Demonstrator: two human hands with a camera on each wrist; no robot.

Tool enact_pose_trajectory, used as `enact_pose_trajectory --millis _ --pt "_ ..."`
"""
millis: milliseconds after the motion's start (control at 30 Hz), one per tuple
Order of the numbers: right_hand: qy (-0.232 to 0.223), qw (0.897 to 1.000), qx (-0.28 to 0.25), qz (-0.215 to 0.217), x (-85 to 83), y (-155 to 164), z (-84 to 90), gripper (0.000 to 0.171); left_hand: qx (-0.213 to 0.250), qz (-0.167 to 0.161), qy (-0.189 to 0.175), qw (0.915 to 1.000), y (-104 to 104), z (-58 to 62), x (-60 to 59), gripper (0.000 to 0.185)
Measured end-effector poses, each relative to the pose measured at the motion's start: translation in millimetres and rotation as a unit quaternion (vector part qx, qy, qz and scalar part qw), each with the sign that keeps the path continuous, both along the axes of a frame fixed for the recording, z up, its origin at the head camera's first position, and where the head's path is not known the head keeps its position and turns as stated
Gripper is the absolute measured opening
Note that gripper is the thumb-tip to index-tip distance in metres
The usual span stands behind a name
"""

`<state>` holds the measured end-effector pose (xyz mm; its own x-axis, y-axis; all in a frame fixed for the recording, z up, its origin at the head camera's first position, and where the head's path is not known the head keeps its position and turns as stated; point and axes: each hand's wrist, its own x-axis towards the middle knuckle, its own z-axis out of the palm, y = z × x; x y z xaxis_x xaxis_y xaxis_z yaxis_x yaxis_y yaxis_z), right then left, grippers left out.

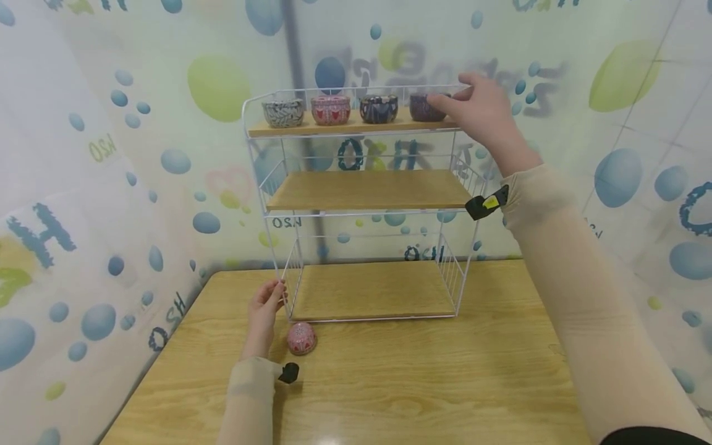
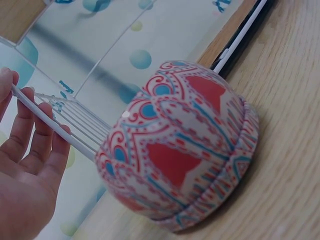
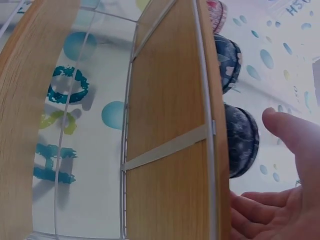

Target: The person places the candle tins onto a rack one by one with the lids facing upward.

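Observation:
On the rack's top shelf stand a grey-and-white patterned tin (image 1: 283,114), a pink tin with red hearts (image 1: 330,111), a navy patterned tin (image 1: 379,109) and a dark purple tin (image 1: 424,108). My right hand (image 1: 481,111) is at the purple tin, its thumb overlapping it in the head view. From the right wrist, the thumb stands apart from that tin and the fingers spread near the shelf edge. Low on the left, my left hand (image 1: 266,303) pinches the white wire post (image 2: 47,117) of the rack. Beside it, a pink heart-patterned round tin (image 2: 175,145) sits rim down on the table.
The white wire rack has a wooden middle shelf (image 1: 369,190) and bottom shelf (image 1: 372,289), with wire sides. It stands toward the back of a wooden table (image 1: 423,383). Behind hangs a curtain (image 1: 183,93) printed with blue and green spots.

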<state>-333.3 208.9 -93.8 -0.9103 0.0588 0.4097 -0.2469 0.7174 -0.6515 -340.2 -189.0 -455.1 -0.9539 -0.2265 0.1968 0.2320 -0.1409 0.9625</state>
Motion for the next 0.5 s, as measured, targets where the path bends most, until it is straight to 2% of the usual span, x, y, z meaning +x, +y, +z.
enact_pose_trajectory --millis 200,300,400,500 --pt "0.043 0.998 -0.049 -0.018 13.7 8 -3.0 0.074 -0.005 -0.013 -0.012 0.9998 -1 2.7 0.3 0.028" --pt "0.061 0.996 -0.064 -0.014 21.3 10 -9.1 0.068 -0.004 -0.02 -0.021 0.9996 0 10.0 6.5 0.028" --pt "0.081 0.995 -0.053 -0.004 29.3 10 -19.1 0.063 -0.001 -0.021 -0.022 0.9995 -1 10.1 7.2 0.024" --pt "0.089 0.995 -0.037 0.016 38.7 5 -32.0 0.06 -0.003 -0.012 -0.013 0.9998 -1 4.8 4.0 0.022"
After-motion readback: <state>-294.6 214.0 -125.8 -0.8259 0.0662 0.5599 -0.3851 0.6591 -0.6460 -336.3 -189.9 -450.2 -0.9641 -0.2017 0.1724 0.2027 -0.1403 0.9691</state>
